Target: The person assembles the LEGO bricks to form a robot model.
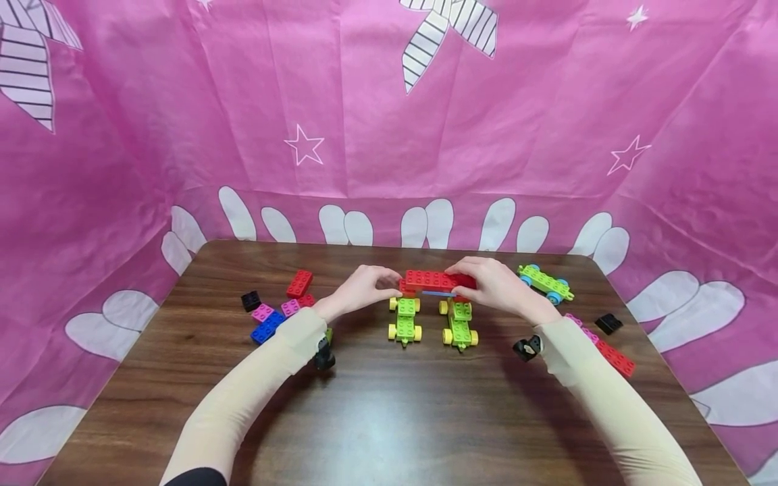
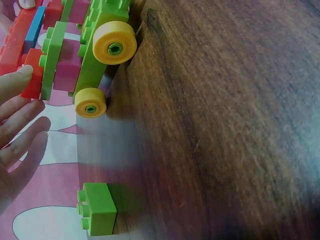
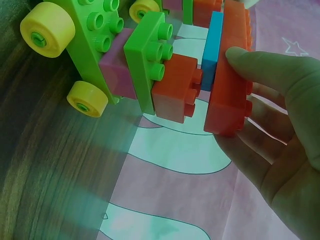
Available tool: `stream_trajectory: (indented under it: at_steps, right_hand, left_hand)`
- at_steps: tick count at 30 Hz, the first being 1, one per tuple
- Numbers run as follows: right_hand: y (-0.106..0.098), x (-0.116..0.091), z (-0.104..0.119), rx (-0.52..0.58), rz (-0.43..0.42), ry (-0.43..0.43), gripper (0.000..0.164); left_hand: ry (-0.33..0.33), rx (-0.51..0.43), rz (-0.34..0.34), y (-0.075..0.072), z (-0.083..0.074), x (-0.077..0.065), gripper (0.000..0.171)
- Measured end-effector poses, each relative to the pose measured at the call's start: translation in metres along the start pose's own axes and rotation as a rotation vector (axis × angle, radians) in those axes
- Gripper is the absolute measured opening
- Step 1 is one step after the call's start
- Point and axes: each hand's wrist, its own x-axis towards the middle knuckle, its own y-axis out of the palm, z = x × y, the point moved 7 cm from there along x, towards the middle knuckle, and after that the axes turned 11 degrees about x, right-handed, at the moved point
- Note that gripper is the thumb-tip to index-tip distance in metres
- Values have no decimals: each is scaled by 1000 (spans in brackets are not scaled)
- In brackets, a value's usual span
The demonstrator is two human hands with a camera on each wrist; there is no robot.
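Note:
My right hand grips a long red brick by its right end, thumb on the near side. Under that brick is a thin blue piece. Two green car bases with yellow wheels stand side by side, the left base and the right base. Each carries pink, green and red bricks. In the right wrist view, a gap shows between the long brick and the right stack's red brick. My left hand pinches the left stack's small red brick near the long brick's left end.
Left on the table lie a red brick, a black brick, a blue brick and pink ones. A green base with blue wheels, a black brick and a red brick lie right. A green brick sits near my left wrist.

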Motion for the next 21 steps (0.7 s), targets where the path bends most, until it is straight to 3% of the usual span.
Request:
stream_trajectory:
  at_steps: [8, 15, 21]
  right_hand:
    - [3, 0, -2, 10, 7, 11, 33]
    - [5, 1, -1, 12, 6, -7, 32]
    - [8, 3, -1, 13, 12, -24, 32]
  left_hand:
    - [25, -2, -20, -2, -3, 0, 35]
    - [47, -49, -40, -11, -6, -2, 41]
    - [38, -25, -57, -17, -9, -4, 42]
